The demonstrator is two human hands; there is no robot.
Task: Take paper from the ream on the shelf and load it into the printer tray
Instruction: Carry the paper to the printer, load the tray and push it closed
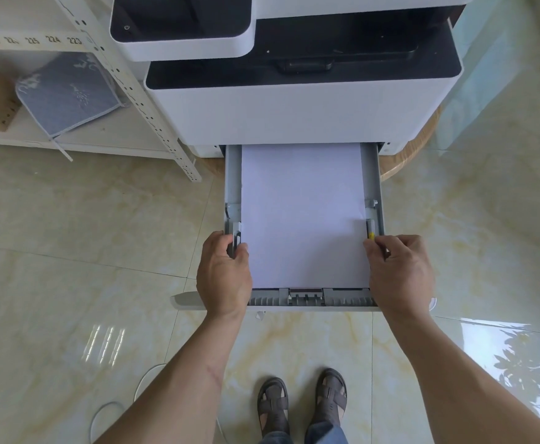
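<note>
Paper flat in open printer tray; both hands, left hand and right hand, pinching side guides to square it.

one view only, from the head, looking steeply down and forward. the open printer tray sits at centre frame, near the lens, with the printer along the top edge. both forearms enter from the bottom corners. the shelf fills the top left corner, tiled floor around.

Tray rear hidden in printer
</note>
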